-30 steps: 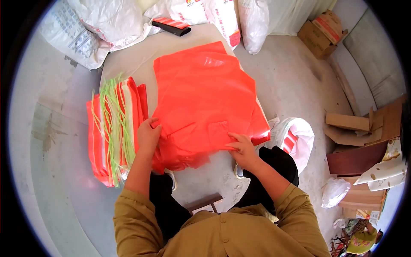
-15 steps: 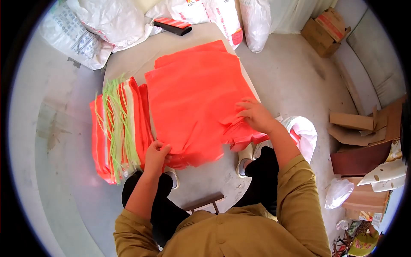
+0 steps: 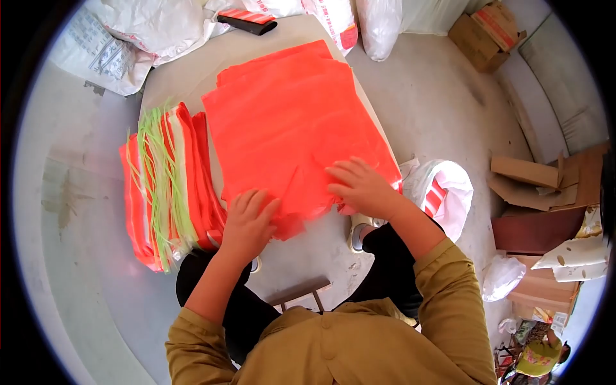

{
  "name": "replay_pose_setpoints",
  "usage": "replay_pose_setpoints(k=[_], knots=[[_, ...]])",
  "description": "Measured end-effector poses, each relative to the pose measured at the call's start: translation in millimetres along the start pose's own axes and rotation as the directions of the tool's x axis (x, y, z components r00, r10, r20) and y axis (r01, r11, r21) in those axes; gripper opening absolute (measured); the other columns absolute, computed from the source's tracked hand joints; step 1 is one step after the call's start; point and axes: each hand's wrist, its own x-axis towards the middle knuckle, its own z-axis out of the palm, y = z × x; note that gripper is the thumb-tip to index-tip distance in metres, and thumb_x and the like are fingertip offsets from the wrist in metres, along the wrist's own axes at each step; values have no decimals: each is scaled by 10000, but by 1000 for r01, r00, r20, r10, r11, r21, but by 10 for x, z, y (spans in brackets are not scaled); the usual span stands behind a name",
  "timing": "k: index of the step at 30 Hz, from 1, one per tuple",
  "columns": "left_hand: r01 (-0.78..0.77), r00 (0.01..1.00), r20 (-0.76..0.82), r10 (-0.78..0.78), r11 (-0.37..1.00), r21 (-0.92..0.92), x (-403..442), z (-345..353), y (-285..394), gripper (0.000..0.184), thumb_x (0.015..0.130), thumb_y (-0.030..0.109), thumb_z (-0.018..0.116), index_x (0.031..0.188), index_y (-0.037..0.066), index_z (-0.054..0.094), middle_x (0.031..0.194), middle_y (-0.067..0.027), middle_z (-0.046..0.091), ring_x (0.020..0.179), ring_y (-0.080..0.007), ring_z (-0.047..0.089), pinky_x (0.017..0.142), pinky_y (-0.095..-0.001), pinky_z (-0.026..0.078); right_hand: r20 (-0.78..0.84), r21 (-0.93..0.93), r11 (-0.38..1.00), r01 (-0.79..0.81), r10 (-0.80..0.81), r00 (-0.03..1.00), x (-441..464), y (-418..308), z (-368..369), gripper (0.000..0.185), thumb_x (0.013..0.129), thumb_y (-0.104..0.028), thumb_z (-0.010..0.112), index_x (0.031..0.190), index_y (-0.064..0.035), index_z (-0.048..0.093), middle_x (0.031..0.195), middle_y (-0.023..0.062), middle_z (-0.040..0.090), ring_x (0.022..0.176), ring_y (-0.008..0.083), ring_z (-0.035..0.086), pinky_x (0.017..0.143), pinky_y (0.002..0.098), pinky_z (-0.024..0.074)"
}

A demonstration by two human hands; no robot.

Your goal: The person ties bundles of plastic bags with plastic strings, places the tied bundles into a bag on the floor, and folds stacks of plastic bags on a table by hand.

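A pile of bright red fabric sheets point(image 3: 282, 122) covers much of the table, its near edge rumpled and hanging a little over the front. My left hand point(image 3: 249, 221) rests on the near left corner of the red fabric, fingers spread. On the near right part lies my right hand point(image 3: 362, 187), palm down with fingers stretched out and apart. To the left, a folded stack of red and white striped pieces point(image 3: 196, 173) carries a bundle of thin green strings point(image 3: 157, 170) across its top.
A black object with a red-striped top point(image 3: 247, 22) sits at the table's far edge. White sacks point(image 3: 154, 29) stand behind it. An open white bag point(image 3: 459, 186) with striped material is right of my knee. Cardboard boxes point(image 3: 484, 38) lie at right; another person point(image 3: 539, 356) is at lower right.
My left hand has gone from closed fingers at the fabric's edge to spread fingers on top. My right hand has moved left over the fabric and flattened. The whole view has shifted slightly.
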Motion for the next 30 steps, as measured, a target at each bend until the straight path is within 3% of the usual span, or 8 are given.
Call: replay_pose_setpoints(k=[2, 4, 8, 13, 16, 19, 25, 30], knots=[[-80, 997, -5, 80, 997, -3, 65, 94, 11, 513, 789, 71, 705, 1295, 54, 626, 1377, -174, 562, 1278, -368, 530, 1081, -509, 441, 12, -51, 996, 71, -70, 997, 100, -90, 57, 496, 742, -109, 784, 1210, -112, 618, 1511, 126, 502, 1428, 348, 430, 1188, 529, 349], [-22, 1000, 10, 23, 996, -86, 102, 158, 3, 492, 785, 36, 677, 1275, 48, 631, 1359, -177, 571, 1269, -372, 537, 1086, -513, 435, -34, -137, 987, 80, -85, 996, 189, -154, 126, 364, 839, -141, 692, 1189, -102, 600, 1503, 133, 498, 1397, 348, 457, 1168, 519, 357], [15, 1000, 29, -10, 982, -186, 186, 127, 12, 467, 770, 12, 659, 1235, 50, 640, 1335, -180, 587, 1250, -373, 553, 1098, -513, 424, -82, -108, 991, 80, -89, 993, 220, -140, 271, 279, 868, -121, 645, 1143, -93, 607, 1475, 146, 517, 1384, 340, 472, 1159, 514, 373], [-49, 999, -6, 49, 995, -89, 166, 209, -35, 547, 703, 75, 795, 1233, 54, 660, 1318, -169, 593, 1257, -367, 556, 1070, -495, 457, -199, -19, 986, 168, -169, 965, 226, -146, 314, 174, 823, -86, 684, 993, -72, 652, 1336, 150, 617, 1270, 349, 558, 1095, 501, 436], [-34, 999, -35, 31, 993, -110, 150, 241, 4, 539, 700, 88, 808, 1220, 57, 670, 1299, -163, 604, 1238, -362, 570, 1051, -504, 465, -279, 162, 979, 121, -72, 958, 194, -77, 403, 254, 736, -38, 760, 969, -73, 666, 1266, 113, 649, 1218, 339, 571, 1068, 502, 449], [-31, 999, -49, 23, 986, -167, 214, 213, 25, 544, 688, 111, 830, 1206, 56, 676, 1273, -158, 618, 1213, -364, 585, 1032, -508, 476, -250, 323, 943, -84, 171, 953, 233, -142, 314, 248, 738, -41, 766, 969, -67, 680, 1161, 91, 661, 1129, 318, 586, 991, 456, 474], [-154, 987, -70, 145, 977, -146, 408, 259, 86, 401, 739, 119, 775, 1128, 66, 694, 1243, -147, 631, 1187, -352, 602, 991, -494, 499, -288, 328, 914, -238, 336, 897, 450, -193, 325, 186, 742, -76, 792, 899, -77, 692, 1095, 88, 646, 1043, 322, 593, 923, 455, 478], [-198, 980, -49, 193, 967, -160, 453, 344, 114, 278, 791, 96, 693, 1068, 75, 707, 1235, -141, 633, 1189, -340, 605, 972, -480, 513, -194, 139, 990, -33, 60, 979, 377, 9, 346, 297, 737, -109, 808, 1014, -110, 703, 1237, 85, 626, 1189, 324, 557, 1074, 502, 437]])
